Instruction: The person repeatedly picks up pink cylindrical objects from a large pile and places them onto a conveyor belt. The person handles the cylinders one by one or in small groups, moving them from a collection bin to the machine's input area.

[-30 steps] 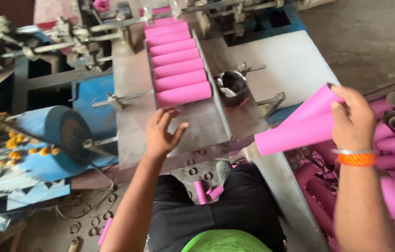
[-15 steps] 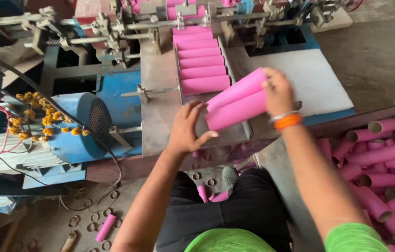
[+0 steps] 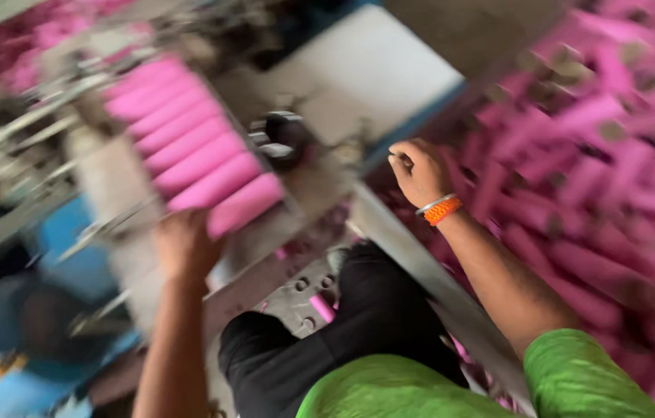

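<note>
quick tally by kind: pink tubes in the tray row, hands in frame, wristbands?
Pink tubes lined in the tray row: 7, blur makes this approximate
Hands: 2, left hand at the row's near end, right hand closed, near the loose pink pile
Orange wristband: 1
Total: 10
Loose pile too blurred to count.

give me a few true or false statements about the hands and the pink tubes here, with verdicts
1. The left hand rests at the near end of the row of pink tubes on the machine. True.
2. The right hand holds a pink tube. False: it is a closed fist with no tube showing in it.
3. An orange band is on the right wrist. True.
4. The loose heap of pink tubes lies to the person's left. False: it lies to the right.
5. The person wears a blue top. False: the sleeve is green.
</note>
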